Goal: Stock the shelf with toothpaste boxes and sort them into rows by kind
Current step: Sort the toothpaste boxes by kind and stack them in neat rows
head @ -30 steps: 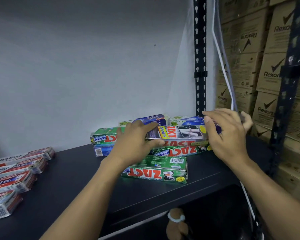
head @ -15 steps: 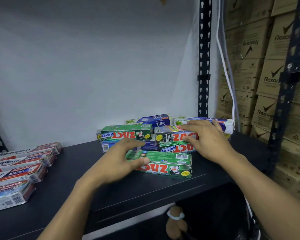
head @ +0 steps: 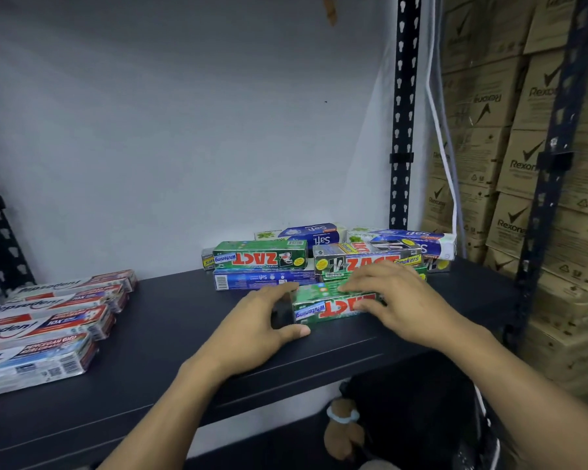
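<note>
A: Start at the left. What lies there?

B: At nine o'clock on the shelf (head: 170, 351), the Pepsodent boxes (head: 48, 320) lie flat, side by side in a row that runs back toward the wall.

A: And the hands?

B: Both hands are on one green Zact Whitening box (head: 333, 307), which lies flat just right of the shelf's middle, near the front edge, with its print upside down. The left hand (head: 262, 330) grips its left end, with the fingers curled over the far side and the thumb on the near side. The right hand (head: 404, 300) covers its right part, with the fingers laid across the top and the thumb against the near face.

A: What is behind it?

B: At twelve o'clock from the held box there is a loose pile. On its left, a second green Zact box (head: 262, 257) rests on a blue Safi box (head: 262, 278). To the right, a Zact Smokers box (head: 364, 259) sits on more green boxes, just beyond the right hand's fingertips. Further Safi boxes (head: 311, 234) lie at the back, against the wall.

A: And to the far right?

B: At one o'clock a black post (head: 401, 113) with holes stands upright. At three o'clock, beyond the shelf, the Rexona cartons (head: 523, 164) are stacked high.
</note>
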Action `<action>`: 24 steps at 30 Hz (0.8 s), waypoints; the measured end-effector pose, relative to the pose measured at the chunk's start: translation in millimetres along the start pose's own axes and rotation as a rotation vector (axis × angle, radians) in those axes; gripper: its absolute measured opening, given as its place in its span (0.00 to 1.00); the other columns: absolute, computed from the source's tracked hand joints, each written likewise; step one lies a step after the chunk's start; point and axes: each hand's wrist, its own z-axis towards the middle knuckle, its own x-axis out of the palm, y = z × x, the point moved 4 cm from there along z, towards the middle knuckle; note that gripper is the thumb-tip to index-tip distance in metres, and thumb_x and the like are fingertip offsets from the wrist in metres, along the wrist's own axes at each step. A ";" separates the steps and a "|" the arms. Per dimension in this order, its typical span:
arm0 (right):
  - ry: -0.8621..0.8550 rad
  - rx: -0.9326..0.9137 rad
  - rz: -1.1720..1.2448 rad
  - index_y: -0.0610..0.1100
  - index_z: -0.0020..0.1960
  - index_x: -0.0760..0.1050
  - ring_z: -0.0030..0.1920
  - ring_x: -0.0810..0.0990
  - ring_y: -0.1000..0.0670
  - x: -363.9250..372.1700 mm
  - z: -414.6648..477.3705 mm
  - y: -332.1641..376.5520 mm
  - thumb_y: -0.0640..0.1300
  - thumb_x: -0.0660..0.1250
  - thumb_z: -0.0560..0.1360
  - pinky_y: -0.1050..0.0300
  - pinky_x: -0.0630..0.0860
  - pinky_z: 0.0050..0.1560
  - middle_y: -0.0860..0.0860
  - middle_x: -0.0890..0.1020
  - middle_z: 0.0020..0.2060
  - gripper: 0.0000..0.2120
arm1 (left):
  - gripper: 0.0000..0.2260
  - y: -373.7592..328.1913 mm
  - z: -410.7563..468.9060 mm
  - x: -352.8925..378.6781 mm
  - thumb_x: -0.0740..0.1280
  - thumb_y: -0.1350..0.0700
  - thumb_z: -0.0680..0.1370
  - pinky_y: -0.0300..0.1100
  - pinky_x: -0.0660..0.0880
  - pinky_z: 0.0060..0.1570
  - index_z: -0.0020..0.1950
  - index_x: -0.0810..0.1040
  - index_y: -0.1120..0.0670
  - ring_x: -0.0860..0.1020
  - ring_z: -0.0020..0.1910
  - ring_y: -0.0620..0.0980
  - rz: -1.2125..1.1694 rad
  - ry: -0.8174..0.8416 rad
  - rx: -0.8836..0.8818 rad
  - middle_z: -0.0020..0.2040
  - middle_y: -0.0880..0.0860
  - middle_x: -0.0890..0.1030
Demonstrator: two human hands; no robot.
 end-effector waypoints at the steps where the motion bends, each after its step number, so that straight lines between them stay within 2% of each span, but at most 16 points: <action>1: -0.023 0.017 -0.005 0.61 0.65 0.77 0.64 0.72 0.55 -1.1 -3.4 -9.5 0.54 0.67 0.78 0.44 0.69 0.66 0.63 0.78 0.62 0.16 | 0.32 2.8 0.2 -1.9 0.73 0.40 0.74 0.39 0.71 0.65 0.76 0.67 0.40 0.74 0.63 0.38 -0.026 0.019 -0.008 0.67 0.40 0.75; 4: -0.095 0.085 -0.009 0.61 0.64 0.78 0.65 0.73 0.52 -3.7 -12.8 -31.5 0.55 0.66 0.77 0.42 0.71 0.65 0.60 0.78 0.63 0.16 | 0.25 18.0 6.3 -15.9 0.72 0.42 0.75 0.34 0.71 0.58 0.71 0.73 0.42 0.76 0.58 0.37 -0.068 -0.060 -0.042 0.63 0.41 0.77; 7: -0.139 0.121 -0.021 0.61 0.64 0.77 0.65 0.74 0.52 -0.5 -17.8 -41.3 0.52 0.69 0.77 0.40 0.70 0.65 0.59 0.79 0.64 0.16 | 0.19 36.7 23.5 -36.2 0.72 0.49 0.77 0.37 0.67 0.62 0.67 0.77 0.47 0.74 0.63 0.46 0.078 -0.220 -0.020 0.64 0.49 0.75; 9: -0.182 0.154 -0.003 0.61 0.63 0.78 0.65 0.75 0.52 2.1 -19.9 -46.1 0.49 0.70 0.77 0.38 0.69 0.65 0.60 0.79 0.63 0.16 | 0.20 51.2 38.4 -50.1 0.73 0.52 0.76 0.42 0.66 0.68 0.68 0.76 0.50 0.72 0.67 0.51 0.130 -0.296 -0.055 0.66 0.53 0.72; 11: -0.219 0.191 0.023 0.60 0.62 0.79 0.65 0.75 0.53 4.0 -20.8 -49.5 0.47 0.72 0.76 0.36 0.68 0.67 0.60 0.79 0.62 0.16 | 0.25 66.3 53.0 -63.0 0.74 0.51 0.76 0.50 0.66 0.72 0.71 0.73 0.50 0.68 0.71 0.56 0.152 -0.342 -0.134 0.71 0.55 0.68; 14: -0.229 0.233 0.028 0.61 0.62 0.79 0.66 0.73 0.54 5.1 -20.5 -51.5 0.45 0.72 0.77 0.35 0.63 0.70 0.61 0.79 0.63 0.17 | 0.30 83.9 62.6 -65.8 0.74 0.50 0.76 0.54 0.62 0.75 0.76 0.68 0.47 0.63 0.76 0.56 0.059 -0.321 -0.224 0.78 0.54 0.63; 17: -0.210 0.286 0.018 0.61 0.63 0.78 0.69 0.70 0.55 5.3 -19.7 -52.6 0.46 0.70 0.78 0.37 0.54 0.76 0.62 0.77 0.64 0.16 | 0.24 92.8 58.9 -54.8 0.73 0.55 0.77 0.52 0.69 0.71 0.71 0.72 0.49 0.73 0.65 0.48 -0.154 -0.334 -0.226 0.71 0.51 0.70; 20: -0.178 0.337 0.018 0.60 0.63 0.78 0.70 0.68 0.56 4.3 -16.7 -50.3 0.45 0.69 0.78 0.39 0.49 0.77 0.63 0.76 0.64 0.16 | 0.17 93.1 54.1 -57.4 0.75 0.55 0.76 0.45 0.76 0.60 0.63 0.77 0.49 0.75 0.58 0.47 -0.227 -0.401 -0.227 0.64 0.50 0.72; 22: -0.193 0.344 0.044 0.57 0.59 0.81 0.69 0.70 0.54 3.3 -10.3 -44.1 0.45 0.68 0.76 0.39 0.50 0.77 0.61 0.77 0.62 0.14 | 0.14 86.8 50.8 -60.7 0.75 0.54 0.75 0.36 0.72 0.55 0.59 0.79 0.46 0.75 0.57 0.47 -0.163 -0.392 -0.185 0.61 0.49 0.71; 24: -0.279 0.315 0.055 0.56 0.54 0.83 0.65 0.72 0.52 0.5 0.8 -31.8 0.49 0.63 0.72 0.38 0.56 0.74 0.60 0.79 0.58 0.14 | 0.13 79.7 47.1 -62.6 0.75 0.55 0.75 0.26 0.69 0.50 0.58 0.80 0.45 0.74 0.54 0.42 -0.147 -0.394 -0.135 0.58 0.49 0.70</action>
